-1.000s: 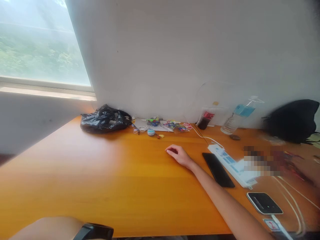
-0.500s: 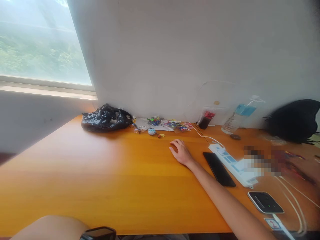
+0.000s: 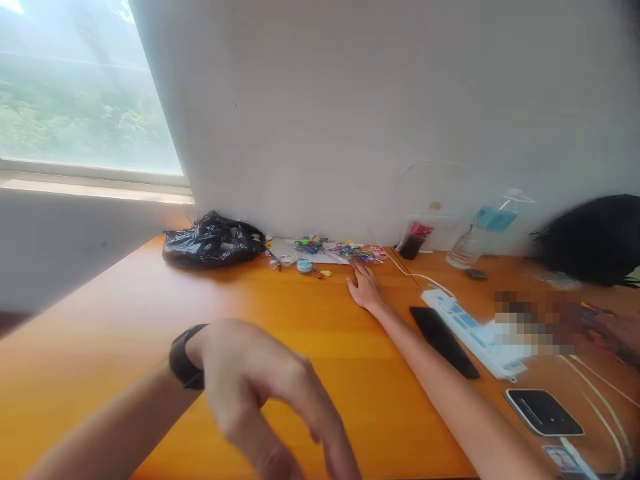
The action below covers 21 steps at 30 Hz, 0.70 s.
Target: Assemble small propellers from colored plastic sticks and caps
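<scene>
My left hand [image 3: 255, 380], with a dark band [image 3: 186, 357] around its wrist, hangs large in the foreground above the wooden table [image 3: 110, 333]. Its fingers curve downward and apart; I see nothing in them. Further off, my right hand [image 3: 365, 285] reaches toward the back of the table with its fingers stretched out. Its fingertips meet the front edge of a pile of small colourful pieces in clear plastic [image 3: 345, 250]; whether they touch it I cannot tell. Left of that hand lie a small round blue-and-white tin [image 3: 304, 266] and small orange and yellow bits [image 3: 323, 273].
A black plastic bag [image 3: 213, 240] lies at the back left. To the right are a black phone-like slab [image 3: 445, 341], a white power strip [image 3: 467, 330], a dark drink in a bag [image 3: 414, 241], a clear bottle [image 3: 465, 247] and a white-edged device [image 3: 544, 412]. Cables run along the right.
My left hand has risen from the bottom edge into the foreground. My right hand has moved slightly forward, its fingers straightening toward the colourful pieces.
</scene>
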Each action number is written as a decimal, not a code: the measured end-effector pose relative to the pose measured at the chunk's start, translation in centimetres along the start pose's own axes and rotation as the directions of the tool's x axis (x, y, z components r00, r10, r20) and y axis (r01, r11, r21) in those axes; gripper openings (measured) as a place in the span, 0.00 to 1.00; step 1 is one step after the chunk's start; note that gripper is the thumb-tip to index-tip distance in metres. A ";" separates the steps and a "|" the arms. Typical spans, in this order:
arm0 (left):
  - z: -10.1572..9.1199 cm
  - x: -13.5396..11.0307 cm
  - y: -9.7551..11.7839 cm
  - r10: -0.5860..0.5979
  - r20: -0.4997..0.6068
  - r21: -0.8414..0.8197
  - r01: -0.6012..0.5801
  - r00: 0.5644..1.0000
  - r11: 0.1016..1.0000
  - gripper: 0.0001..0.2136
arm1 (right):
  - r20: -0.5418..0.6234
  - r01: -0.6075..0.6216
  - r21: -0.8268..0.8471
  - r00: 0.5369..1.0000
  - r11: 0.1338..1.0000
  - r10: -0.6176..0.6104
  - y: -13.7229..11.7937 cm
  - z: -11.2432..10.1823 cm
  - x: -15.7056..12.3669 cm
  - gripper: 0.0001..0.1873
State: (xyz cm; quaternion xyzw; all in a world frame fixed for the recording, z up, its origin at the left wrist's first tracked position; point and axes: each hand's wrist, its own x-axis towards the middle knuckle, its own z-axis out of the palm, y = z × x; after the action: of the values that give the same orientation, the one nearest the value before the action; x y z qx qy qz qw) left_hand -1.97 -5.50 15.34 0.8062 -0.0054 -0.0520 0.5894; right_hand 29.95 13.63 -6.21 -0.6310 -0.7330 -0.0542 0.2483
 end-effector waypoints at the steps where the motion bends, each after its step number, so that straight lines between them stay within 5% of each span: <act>1: -1.2 0.5 -1.0 -0.026 -0.044 0.041 0.027 0.999 0.999 0.22 | -0.032 0.013 -0.005 0.999 1.000 -0.013 0.1 0.0 0.2 0.26; 3: -3.0 1.1 -4.5 -0.068 -0.214 0.113 0.094 0.974 0.989 0.19 | -0.133 0.061 -0.018 0.989 0.998 -0.063 0.1 -0.3 0.2 0.26; 5: -4.1 1.1 -9.2 -0.108 -0.417 0.128 0.176 0.902 0.976 0.16 | -0.257 0.120 -0.014 0.959 0.993 -0.120 0.0 -1.0 0.0 0.25; 9: -4.3 -0.4 -17.5 -0.144 -0.819 -0.020 0.222 0.556 0.975 0.14 | -0.510 0.166 0.100 0.855 0.981 -0.092 -0.3 -3.1 0.1 0.20; 12: -4.0 -1.8 -20.1 -0.160 -0.922 -0.099 0.183 0.354 0.978 0.16 | -0.610 0.188 0.236 0.792 0.953 -0.004 -0.8 -4.7 0.3 0.19; 16: -4.1 -2.4 -20.1 -0.168 -0.947 -0.135 0.133 0.273 0.982 0.21 | -0.542 0.169 0.426 0.834 0.889 0.102 -3.2 -6.5 -0.2 0.19; 21: -4.0 -2.2 -19.2 -0.161 -0.943 -0.147 0.067 0.291 0.987 0.30 | -0.346 0.110 0.692 0.918 0.713 0.194 -9.8 -6.3 -2.4 0.19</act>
State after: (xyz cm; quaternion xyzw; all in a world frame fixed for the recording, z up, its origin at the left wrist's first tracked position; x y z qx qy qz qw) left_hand -4.77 4.29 -1.58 0.6547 0.4032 0.3928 0.5045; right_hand 22.68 7.04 0.52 -0.4822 -0.6182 0.1071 0.6114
